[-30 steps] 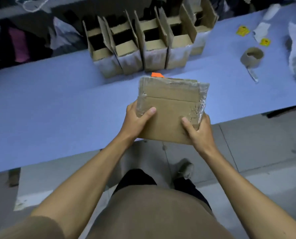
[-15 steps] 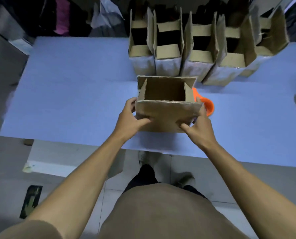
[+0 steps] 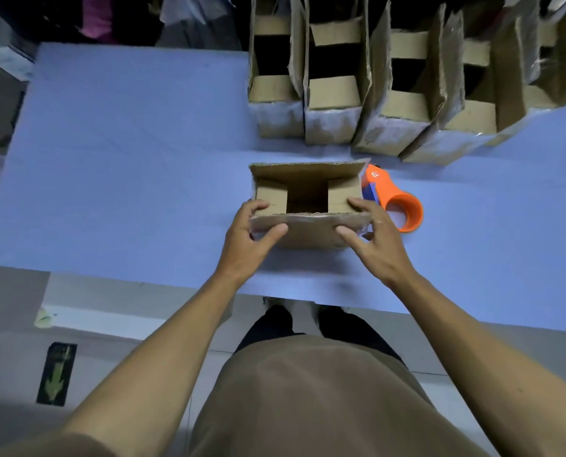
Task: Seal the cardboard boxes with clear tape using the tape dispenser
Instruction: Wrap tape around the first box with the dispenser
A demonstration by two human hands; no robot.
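Observation:
A small cardboard box [image 3: 308, 232] stands upright on the blue table [image 3: 126, 179] with its top open. Its two side flaps are folded inward and the far flap stands up. My left hand [image 3: 248, 235] holds the box's near left corner, fingers on the left flap and thumb on the near flap. My right hand [image 3: 374, 239] holds the near right corner the same way. An orange tape dispenser [image 3: 397, 202] with a blue part lies on the table just right of the box, touching or nearly touching it.
Several open-topped cardboard boxes [image 3: 334, 80] stand in a row along the table's far side, behind the dispenser. The table's near edge runs just beyond my legs. Grey tiled floor with a green arrow sticker [image 3: 56, 374] lies at lower left.
A second ago I held the box above the table's edge with its taped bottom facing me. It has been turned open side up and set on the table, and the side flaps now lie inward.

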